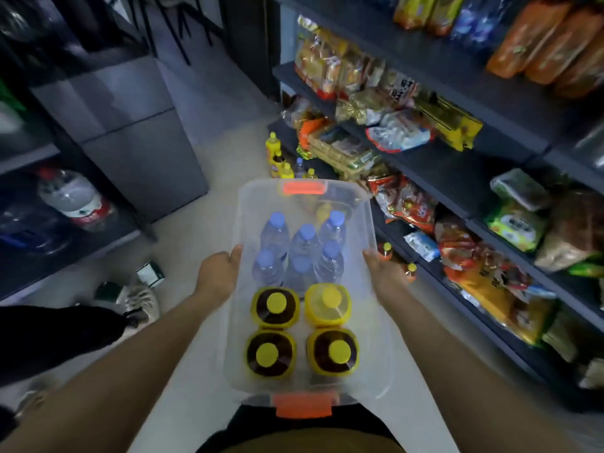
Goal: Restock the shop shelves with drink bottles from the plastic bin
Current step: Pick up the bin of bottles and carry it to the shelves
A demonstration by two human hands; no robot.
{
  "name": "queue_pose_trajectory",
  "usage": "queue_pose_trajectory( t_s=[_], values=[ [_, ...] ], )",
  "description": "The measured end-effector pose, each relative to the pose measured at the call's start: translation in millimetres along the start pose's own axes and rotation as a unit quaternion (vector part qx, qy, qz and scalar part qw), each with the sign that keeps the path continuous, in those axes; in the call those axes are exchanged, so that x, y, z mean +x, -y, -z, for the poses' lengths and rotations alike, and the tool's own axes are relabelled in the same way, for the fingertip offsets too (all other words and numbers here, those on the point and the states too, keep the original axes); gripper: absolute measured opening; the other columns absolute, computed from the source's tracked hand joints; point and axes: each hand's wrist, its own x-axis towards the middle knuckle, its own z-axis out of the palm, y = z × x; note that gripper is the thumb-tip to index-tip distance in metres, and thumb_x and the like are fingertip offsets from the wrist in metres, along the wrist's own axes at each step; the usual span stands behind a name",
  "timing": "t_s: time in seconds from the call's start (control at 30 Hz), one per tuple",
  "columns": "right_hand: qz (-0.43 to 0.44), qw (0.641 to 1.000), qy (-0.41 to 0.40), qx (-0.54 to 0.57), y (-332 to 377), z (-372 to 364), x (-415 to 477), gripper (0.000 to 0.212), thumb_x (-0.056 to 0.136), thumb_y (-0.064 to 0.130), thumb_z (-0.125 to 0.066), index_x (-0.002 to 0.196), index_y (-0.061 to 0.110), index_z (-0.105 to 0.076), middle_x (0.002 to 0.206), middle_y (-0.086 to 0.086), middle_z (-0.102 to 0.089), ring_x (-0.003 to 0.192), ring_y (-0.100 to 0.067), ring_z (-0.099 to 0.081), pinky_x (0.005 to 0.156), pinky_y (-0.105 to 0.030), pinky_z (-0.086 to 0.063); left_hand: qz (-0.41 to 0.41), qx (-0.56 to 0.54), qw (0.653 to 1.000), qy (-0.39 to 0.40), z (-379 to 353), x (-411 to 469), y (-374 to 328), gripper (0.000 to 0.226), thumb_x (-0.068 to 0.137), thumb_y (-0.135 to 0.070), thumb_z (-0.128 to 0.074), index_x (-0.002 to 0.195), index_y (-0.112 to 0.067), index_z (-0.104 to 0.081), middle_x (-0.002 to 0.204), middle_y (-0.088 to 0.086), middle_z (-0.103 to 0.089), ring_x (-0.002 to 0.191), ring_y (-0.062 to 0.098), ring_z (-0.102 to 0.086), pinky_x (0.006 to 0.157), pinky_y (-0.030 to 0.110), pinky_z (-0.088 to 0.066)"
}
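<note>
A clear plastic bin (pixel 376 223) with orange latches is held in the air in front of me. My left hand (pixel 217 273) grips its left rim and my right hand (pixel 384 271) grips its right rim. Inside, at the far end, stand several water bottles with blue caps (pixel 307 243). Nearer to me stand several yellow-capped drink bottles (pixel 274 308), most dark and one pale yellow (pixel 328 304). The dark shop shelves (pixel 457 178) run along the right.
Snack packets (pixel 408 204) fill the right-hand shelves. Several yellow-capped bottles (pixel 277 158) stand on the lowest shelf's far end, and others (pixel 410 271) lower right of the bin. A big water jug (pixel 75 197) lies on a left shelf. Another person's shoe (pixel 140 302) is on the floor.
</note>
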Motion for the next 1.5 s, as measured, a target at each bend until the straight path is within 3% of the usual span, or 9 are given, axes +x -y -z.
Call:
queue_pose_trajectory(
  t_s=[0.13, 0.23, 0.37, 0.53, 0.67, 0.8, 1.03, 1.37, 1.5],
  values=[
    [0.055, 0.998, 0.015, -0.006, 57.3, 9.2, 68.5, 0.066, 0.093, 0.055, -0.039, 0.111, -0.004, -0.062, 0.110, -0.025, -0.062, 0.106, -0.037, -0.057, 0.084, -0.036, -0.042, 0.054, -0.044, 0.997, -0.016, 0.3, 64.2, -20.4, 0.061, 0.100, -0.041, -0.028, 0.078, 0.007, -0.057, 0.097, 0.032, -0.061, 0.097, 0.041, -0.056, 0.082, 0.037, -0.039],
    [0.081, 0.994, 0.048, -0.049, 103.9, 7.0, 121.7, 0.061, 0.096, 0.053, -0.037, 0.086, -0.002, -0.062, 0.087, -0.022, -0.059, 0.093, -0.035, -0.058, 0.072, -0.035, -0.037, 0.087, -0.063, 0.994, -0.032, -0.4, 113.8, -28.4, 0.058, 0.099, -0.043, -0.028, 0.071, 0.002, -0.053, 0.094, 0.032, -0.061, 0.095, 0.041, -0.056, 0.081, 0.038, -0.040],
    [0.112, 0.989, 0.058, -0.074, 161.5, -13.4, 198.3, 0.059, 0.095, 0.055, -0.037, 0.053, 0.012, -0.034, 0.058, -0.005, -0.037, 0.062, -0.026, -0.043, 0.053, -0.035, -0.023, 0.126, -0.079, 0.988, -0.039, -5.6, 186.4, -30.4, 0.057, 0.099, -0.043, -0.027, 0.069, 0.000, -0.050, 0.092, 0.031, -0.061, 0.094, 0.041, -0.056, 0.079, 0.036, -0.038],
    [0.117, 0.982, 0.086, -0.118, 220.4, -48.9, 282.4, 0.062, 0.095, 0.056, -0.034, 0.057, 0.007, -0.043, 0.063, -0.009, -0.046, 0.069, -0.027, -0.048, 0.060, -0.033, -0.028, 0.162, -0.090, 0.982, -0.045, -13.3, 272.7, -24.7, 0.054, 0.100, -0.040, -0.028, 0.072, 0.001, -0.051, 0.089, 0.030, -0.061, 0.091, 0.042, -0.057, 0.076, 0.036, -0.037],
    [0.130, 0.974, 0.106, -0.149, 264.9, -79.1, 332.0, 0.061, 0.097, 0.051, -0.034, 0.061, 0.004, -0.044, 0.061, -0.006, -0.044, 0.071, -0.029, -0.049, 0.057, -0.035, -0.026, 0.210, -0.097, 0.972, -0.046, -14.8, 330.2, -16.8, 0.053, 0.100, -0.037, -0.029, 0.095, 0.008, -0.058, 0.095, 0.028, -0.061, 0.094, 0.042, -0.057, 0.077, 0.037, -0.039],
    [0.145, 0.971, 0.133, -0.135, 307.3, -118.5, 384.2, 0.060, 0.097, 0.048, -0.038, 0.092, -0.006, -0.062, 0.092, -0.024, -0.058, 0.100, -0.037, -0.057, 0.071, -0.034, -0.034, 0.228, -0.097, 0.968, -0.048, -18.5, 385.1, 0.3, 0.050, 0.100, -0.038, -0.029, 0.094, 0.004, -0.054, 0.076, 0.015, -0.057, 0.087, 0.041, -0.055, 0.075, 0.041, -0.039],
    [0.177, 0.957, 0.168, -0.160, 354.1, -204.8, 471.1, 0.059, 0.095, 0.051, -0.040, 0.055, 0.008, -0.039, 0.057, -0.007, -0.041, 0.067, -0.027, -0.044, 0.058, -0.034, -0.026, 0.321, -0.112, 0.933, -0.119, -52.2, 465.1, 45.8, 0.054, 0.099, -0.040, -0.032, 0.075, 0.004, -0.051, 0.091, 0.033, -0.060, 0.090, 0.043, -0.055, 0.076, 0.038, -0.038],
    [0.219, 0.935, 0.197, -0.197, 372.6, -358.8, 567.8, 0.059, 0.096, 0.046, -0.044, 0.051, 0.010, -0.031, 0.053, -0.004, -0.033, 0.066, -0.025, -0.039, 0.062, -0.032, -0.026, 0.384, -0.114, 0.907, -0.128, -134.8, 555.3, 152.9, 0.059, 0.099, -0.046, -0.026, 0.075, 0.002, -0.050, 0.071, 0.014, -0.047, 0.074, 0.031, -0.045, 0.069, 0.033, -0.031],
    [0.214, 0.934, 0.192, -0.211, 361.0, -420.7, 596.7, 0.059, 0.094, 0.049, -0.045, 0.053, 0.008, -0.034, 0.054, -0.005, -0.036, 0.054, -0.022, -0.035, 0.052, -0.037, -0.021, 0.396, -0.114, 0.902, -0.131, -169.6, 588.0, 202.0, 0.059, 0.098, -0.047, -0.026, 0.072, 0.002, -0.049, 0.059, 0.006, -0.040, 0.071, 0.029, -0.043, 0.067, 0.033, -0.031]
  ],
)
